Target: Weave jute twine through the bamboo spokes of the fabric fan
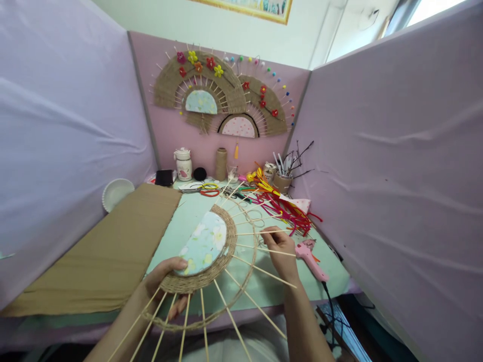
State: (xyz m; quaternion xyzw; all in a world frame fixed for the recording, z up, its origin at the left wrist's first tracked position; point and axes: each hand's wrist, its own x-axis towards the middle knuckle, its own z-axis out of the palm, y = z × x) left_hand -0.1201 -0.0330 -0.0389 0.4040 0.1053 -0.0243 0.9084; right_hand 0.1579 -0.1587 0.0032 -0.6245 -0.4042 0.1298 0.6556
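Note:
My left hand (171, 279) grips the lower left end of a half-round fan frame, its thumb on the floral fabric (206, 244) and its fingers beneath. Brown twine is woven in a band (231, 241) around the fabric's curved edge. Thin wooden sticks (264, 271) fan out from the band, and a looser ring of twine (253, 251) crosses them farther out. At the right side of the frame, my right hand (278, 246) has thumb and fingers pinched together beside the sticks and outer twine; what lies between the fingertips is too small to make out.
A pink glue gun (311, 261) with a black cord lies right of my right hand. Brown cardboard (113, 241) covers the left side. Scissors (210, 190), red and yellow pipe cleaners (292, 208), a twine spool (221, 163) and a white jar (183, 165) are farther back.

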